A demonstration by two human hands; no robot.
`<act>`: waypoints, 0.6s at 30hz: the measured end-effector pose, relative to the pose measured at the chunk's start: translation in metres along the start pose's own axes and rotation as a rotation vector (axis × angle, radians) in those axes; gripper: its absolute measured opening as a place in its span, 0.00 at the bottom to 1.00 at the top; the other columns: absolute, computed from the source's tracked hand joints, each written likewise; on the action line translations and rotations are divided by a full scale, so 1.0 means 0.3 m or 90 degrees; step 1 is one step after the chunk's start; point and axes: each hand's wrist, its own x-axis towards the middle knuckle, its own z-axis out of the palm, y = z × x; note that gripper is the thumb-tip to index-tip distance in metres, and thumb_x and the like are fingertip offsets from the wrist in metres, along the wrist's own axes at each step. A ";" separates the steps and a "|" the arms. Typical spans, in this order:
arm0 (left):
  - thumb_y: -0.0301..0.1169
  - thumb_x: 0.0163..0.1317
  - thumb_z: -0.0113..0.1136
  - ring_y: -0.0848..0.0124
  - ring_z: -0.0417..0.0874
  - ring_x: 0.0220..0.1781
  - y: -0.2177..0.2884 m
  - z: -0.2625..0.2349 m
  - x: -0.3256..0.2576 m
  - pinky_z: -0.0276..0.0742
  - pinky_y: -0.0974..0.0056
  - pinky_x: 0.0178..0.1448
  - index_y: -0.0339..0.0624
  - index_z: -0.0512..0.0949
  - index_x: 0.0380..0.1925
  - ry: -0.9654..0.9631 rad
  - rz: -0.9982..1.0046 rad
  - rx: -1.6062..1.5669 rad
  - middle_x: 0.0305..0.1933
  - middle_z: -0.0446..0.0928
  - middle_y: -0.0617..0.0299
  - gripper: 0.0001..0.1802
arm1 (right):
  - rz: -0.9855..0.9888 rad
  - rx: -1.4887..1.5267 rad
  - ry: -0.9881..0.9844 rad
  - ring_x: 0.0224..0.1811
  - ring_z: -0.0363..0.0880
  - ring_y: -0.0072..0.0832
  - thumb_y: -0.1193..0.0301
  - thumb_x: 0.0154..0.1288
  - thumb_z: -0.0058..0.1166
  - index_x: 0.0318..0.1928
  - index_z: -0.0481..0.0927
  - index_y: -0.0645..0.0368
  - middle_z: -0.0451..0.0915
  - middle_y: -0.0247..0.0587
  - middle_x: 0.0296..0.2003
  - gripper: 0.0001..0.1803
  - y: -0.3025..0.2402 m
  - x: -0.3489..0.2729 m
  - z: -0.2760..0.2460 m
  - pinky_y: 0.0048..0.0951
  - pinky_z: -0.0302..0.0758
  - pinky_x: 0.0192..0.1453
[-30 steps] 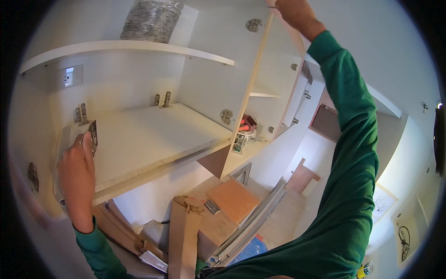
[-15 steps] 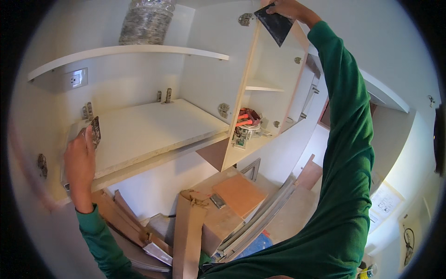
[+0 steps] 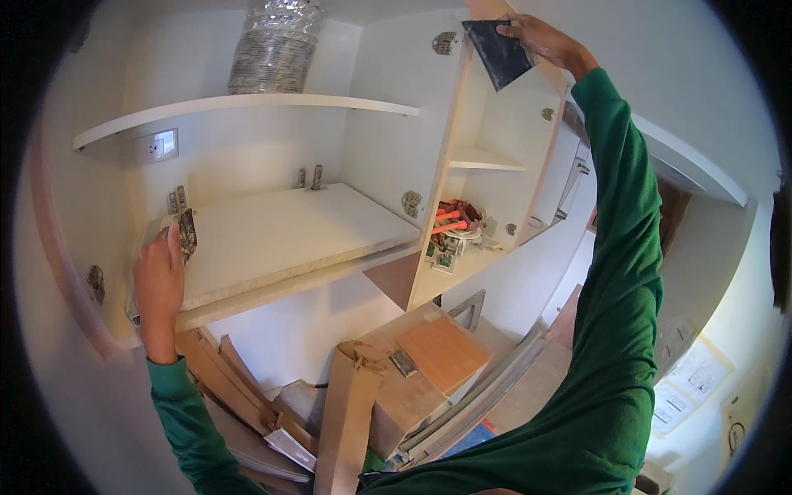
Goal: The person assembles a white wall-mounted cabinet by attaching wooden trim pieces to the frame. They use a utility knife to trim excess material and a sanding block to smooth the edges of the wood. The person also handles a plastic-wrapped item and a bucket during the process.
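My right hand (image 3: 540, 37) is raised at the upper right, fingers closed on a flat black scraper (image 3: 499, 56). The scraper's upper left corner lies at the front edge of the upright cabinet panel (image 3: 452, 132), near its top; whether it touches cannot be told. At the left, my left hand (image 3: 158, 272) grips a smaller, stained scraper (image 3: 188, 234) between thumb and fingers, its face blotched dark and pale. That hand is beside the loose white board (image 3: 289, 235) lying on the cabinet floor. Its lower fingers are partly hidden.
Metal hinges (image 3: 411, 203) dot the cabinet sides. A silver flexible duct (image 3: 276, 54) stands on the curved-looking shelf (image 3: 247, 102). Orange-handled tools (image 3: 450, 221) fill the narrow compartment. Below are a tall cardboard box (image 3: 351, 412), an orange-brown board (image 3: 443, 349) and long strips (image 3: 487, 388).
The whole view has shifted, so the cabinet appears further right and lower. The black scraper has turned slightly in my right hand. Both hands keep hold and stay near the same cabinet parts.
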 end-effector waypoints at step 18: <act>0.44 0.80 0.42 0.36 0.80 0.39 -0.014 0.009 0.006 0.74 0.39 0.44 0.32 0.80 0.35 -0.018 0.027 0.049 0.32 0.79 0.37 0.26 | -0.180 -0.443 0.632 0.51 0.79 0.47 0.63 0.57 0.67 0.35 0.86 0.59 0.81 0.52 0.42 0.12 -0.059 0.112 0.327 0.48 0.73 0.58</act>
